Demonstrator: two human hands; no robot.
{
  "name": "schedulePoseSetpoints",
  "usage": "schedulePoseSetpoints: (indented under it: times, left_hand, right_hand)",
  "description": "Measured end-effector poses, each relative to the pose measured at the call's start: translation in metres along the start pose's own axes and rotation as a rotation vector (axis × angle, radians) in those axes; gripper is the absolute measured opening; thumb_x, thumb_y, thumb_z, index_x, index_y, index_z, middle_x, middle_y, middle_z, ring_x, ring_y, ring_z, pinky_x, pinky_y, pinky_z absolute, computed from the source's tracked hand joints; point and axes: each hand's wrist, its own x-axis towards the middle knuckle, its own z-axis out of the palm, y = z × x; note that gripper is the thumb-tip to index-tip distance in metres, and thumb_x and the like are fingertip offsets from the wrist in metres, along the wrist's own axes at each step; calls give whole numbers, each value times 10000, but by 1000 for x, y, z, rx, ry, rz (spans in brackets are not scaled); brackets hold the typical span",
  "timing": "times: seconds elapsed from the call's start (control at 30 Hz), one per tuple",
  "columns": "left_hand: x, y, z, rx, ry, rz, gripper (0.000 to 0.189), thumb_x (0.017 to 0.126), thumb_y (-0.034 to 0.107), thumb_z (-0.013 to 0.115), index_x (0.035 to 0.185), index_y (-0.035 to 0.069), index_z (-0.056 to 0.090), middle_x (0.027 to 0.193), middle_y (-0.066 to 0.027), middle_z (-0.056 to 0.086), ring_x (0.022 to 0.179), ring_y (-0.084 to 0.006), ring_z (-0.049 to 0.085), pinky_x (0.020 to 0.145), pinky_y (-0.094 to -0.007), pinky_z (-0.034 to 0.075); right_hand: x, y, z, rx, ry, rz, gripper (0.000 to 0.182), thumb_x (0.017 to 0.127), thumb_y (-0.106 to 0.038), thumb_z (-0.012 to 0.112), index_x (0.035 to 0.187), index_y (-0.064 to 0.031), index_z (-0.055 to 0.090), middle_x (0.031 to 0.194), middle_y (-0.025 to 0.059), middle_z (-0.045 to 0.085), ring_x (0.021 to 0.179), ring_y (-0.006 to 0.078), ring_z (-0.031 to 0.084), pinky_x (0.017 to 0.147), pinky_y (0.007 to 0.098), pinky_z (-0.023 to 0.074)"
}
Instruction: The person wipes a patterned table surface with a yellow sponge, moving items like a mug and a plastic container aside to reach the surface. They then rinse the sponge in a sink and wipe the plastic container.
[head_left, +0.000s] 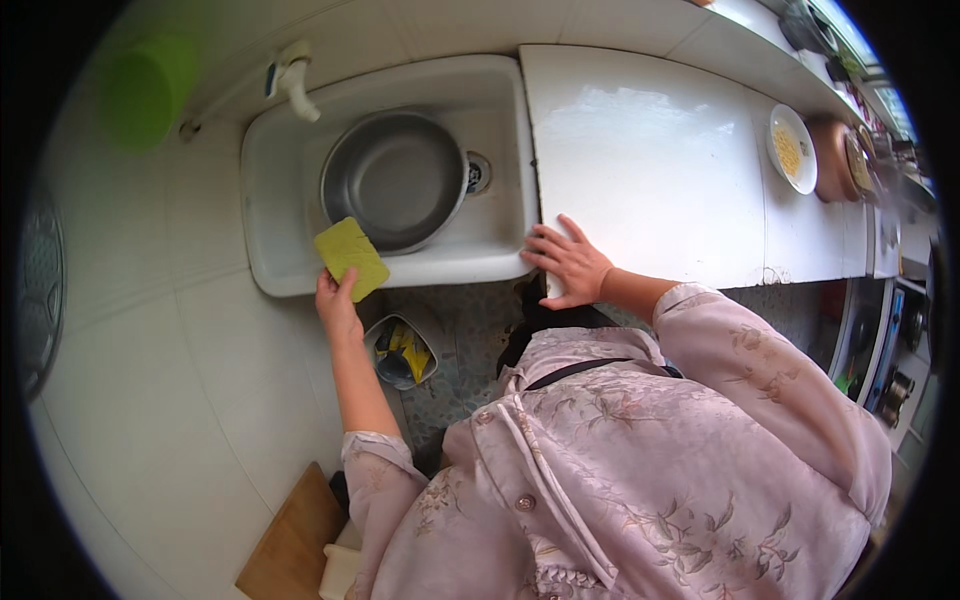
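A flat yellow-green sponge cloth (352, 255) is pinched by one corner in my left hand (340, 306), above the near left rim of a white ceramic sink (495, 262). Inside the sink sits a round grey metal basin (394, 180), partly covering the drain (478, 173). The cloth overlaps the basin's near edge in the picture; whether they touch I cannot tell. My right hand (571, 262) rests with fingers spread on the left front corner of a white tiled counter (652, 187), its fingertips at the sink's right rim.
A white tap (298, 90) juts from the wall over the sink. On the counter's right, a white plate (780, 127) of yellow kernels stands beside a brown pot (829, 161). Below are a waste bin (430, 367) and a wooden board (289, 532). A green container (142, 94) hangs at left.
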Motion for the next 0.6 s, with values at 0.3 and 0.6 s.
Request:
schedulePoseSetpoints:
  times: [0.3, 0.6]
  left_hand:
    - [90, -18, 39, -2, -1, -147, 331, 942, 306, 532, 1193, 92, 506, 1131, -49, 582, 989, -196, 590, 775, -375, 506]
    - [221, -58, 66, 897, 45, 492, 553, 919, 398, 510, 1357, 78, 408, 1329, -180, 472, 1223, -335, 448, 1036, -471, 320]
  right_hand:
    - [-1, 11, -11, 292, 145, 33, 668, 783, -477, 584, 1308, -87, 445, 1377, 166, 401, 1321, 304, 331, 1117, 517, 143]
    - [29, -29, -21, 535, 457, 533, 506, 793, -176, 645, 1263, -65, 495, 1307, 179, 479, 1201, 343, 463, 1007, 407, 373]
